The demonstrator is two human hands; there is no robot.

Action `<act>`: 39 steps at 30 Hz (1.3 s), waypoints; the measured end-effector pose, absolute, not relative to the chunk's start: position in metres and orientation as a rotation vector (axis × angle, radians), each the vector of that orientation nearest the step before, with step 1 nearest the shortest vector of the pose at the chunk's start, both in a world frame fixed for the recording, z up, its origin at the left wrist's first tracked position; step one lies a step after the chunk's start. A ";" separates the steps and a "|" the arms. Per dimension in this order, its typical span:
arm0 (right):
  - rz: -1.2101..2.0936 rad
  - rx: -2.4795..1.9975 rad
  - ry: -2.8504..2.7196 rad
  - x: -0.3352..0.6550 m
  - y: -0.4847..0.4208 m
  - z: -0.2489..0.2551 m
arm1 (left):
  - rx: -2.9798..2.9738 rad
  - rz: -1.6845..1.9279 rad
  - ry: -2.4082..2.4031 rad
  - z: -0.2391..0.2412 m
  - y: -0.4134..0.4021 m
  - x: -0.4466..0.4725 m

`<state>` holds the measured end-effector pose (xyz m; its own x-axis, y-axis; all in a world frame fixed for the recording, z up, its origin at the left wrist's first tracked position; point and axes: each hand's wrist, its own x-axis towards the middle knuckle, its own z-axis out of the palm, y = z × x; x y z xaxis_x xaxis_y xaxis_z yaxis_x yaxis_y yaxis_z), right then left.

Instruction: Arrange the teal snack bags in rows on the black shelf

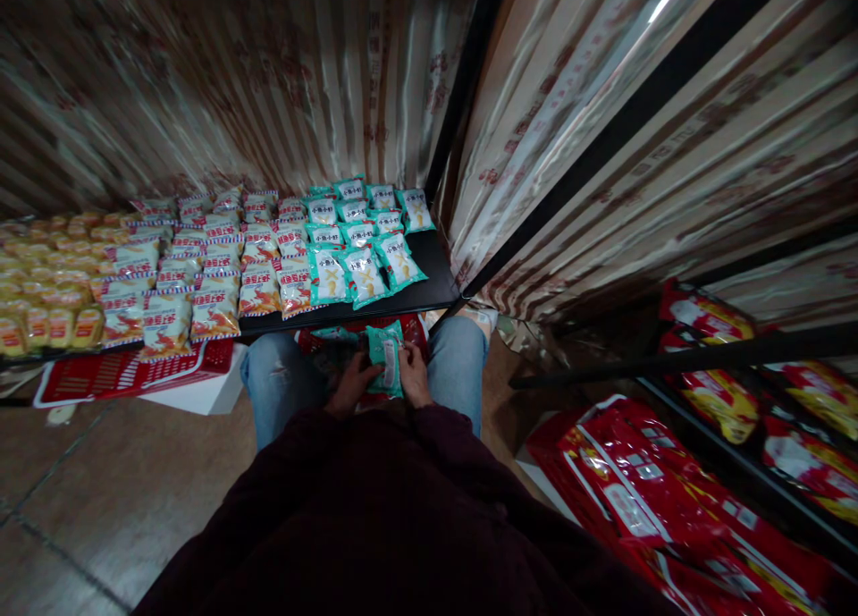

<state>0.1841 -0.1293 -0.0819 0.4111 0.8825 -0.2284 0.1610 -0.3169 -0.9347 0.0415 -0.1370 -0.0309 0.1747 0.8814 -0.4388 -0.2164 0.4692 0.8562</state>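
Note:
Low between my knees, a teal snack bag (383, 351) is turned with a pale printed panel facing me. My left hand (352, 385) grips its left side, and my right hand (414, 376) has hold of the right edge. Under it is a red basket (416, 328), where part of another teal bag (335, 334) shows left of the held one. Just beyond my knees, rows of teal and white snack bags (362, 272) lie on a black shelf (402, 299). My forearms and lap hide much of the basket.
Left along the shelf are red-and-white snack bags (214, 303) and small yellow packs (60, 325). A red basket (140, 370) sits below. Pleated curtains (335, 88) and black frame bars (576, 191) close in behind and right. Large red bags (643, 482) lie at lower right.

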 end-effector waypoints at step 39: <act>1.468 -1.339 -0.900 0.171 -0.135 -0.061 | 1.602 0.707 1.511 -0.031 -0.135 0.042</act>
